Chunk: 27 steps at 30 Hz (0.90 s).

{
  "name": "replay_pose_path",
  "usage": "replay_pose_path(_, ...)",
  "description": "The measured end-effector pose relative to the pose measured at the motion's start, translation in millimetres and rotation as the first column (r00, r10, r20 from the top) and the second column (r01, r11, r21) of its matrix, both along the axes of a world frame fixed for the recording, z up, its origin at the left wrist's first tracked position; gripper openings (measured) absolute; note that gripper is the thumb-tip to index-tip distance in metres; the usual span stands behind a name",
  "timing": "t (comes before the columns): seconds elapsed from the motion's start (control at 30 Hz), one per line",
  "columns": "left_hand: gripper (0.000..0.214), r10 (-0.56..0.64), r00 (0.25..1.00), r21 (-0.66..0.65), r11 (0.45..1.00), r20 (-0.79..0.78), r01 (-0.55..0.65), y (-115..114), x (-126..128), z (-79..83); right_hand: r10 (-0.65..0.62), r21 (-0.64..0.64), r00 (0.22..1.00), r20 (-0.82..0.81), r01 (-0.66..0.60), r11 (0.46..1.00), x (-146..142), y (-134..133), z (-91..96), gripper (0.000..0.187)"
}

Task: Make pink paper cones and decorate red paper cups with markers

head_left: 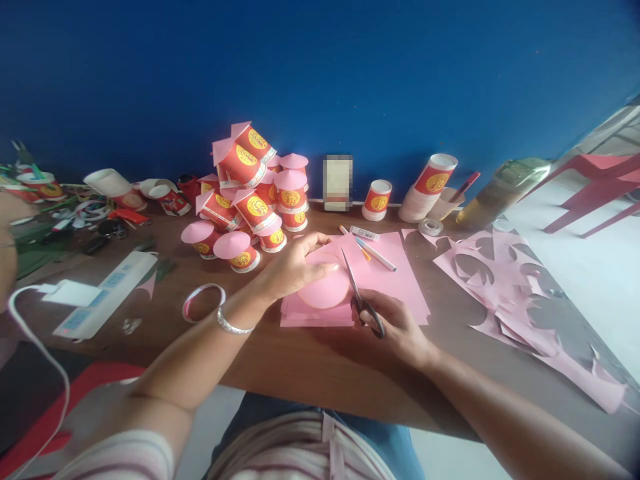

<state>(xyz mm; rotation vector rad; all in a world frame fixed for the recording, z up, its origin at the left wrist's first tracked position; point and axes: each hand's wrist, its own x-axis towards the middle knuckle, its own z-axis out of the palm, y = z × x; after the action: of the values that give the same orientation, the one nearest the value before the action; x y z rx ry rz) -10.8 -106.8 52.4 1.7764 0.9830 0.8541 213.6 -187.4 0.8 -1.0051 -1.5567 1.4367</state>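
Observation:
My left hand (307,263) pinches a piece of pink paper (325,285) with a rounded outline, thumb on top. In my right hand (395,325) is a pair of scissors (369,312) with black handles, its blades pointing up and away along the right edge of that paper. Beneath both hands lies a stack of pink sheets (407,287). A white pen (383,259), an orange pencil (364,251) and a small white eraser-like block (365,233) rest on the far part of the stack.
Red paper cups with pink cone tops (255,207) are piled at the back left. Stacked cups (430,187), a tape roll (431,227) and a bottle (503,190) stand back right. Pink offcuts (520,300) cover the right side. A power strip (107,293) lies left.

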Motion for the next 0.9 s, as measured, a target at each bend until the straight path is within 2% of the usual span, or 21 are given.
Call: replay_pose_path(0.9,0.052,0.006,1.0,-0.032,0.999,-0.029,-0.007,-0.7,-1.6,-1.5,0.034,-0.011,0.999,0.02,-0.034,0.999,0.2,1.3,3.4,0.051)
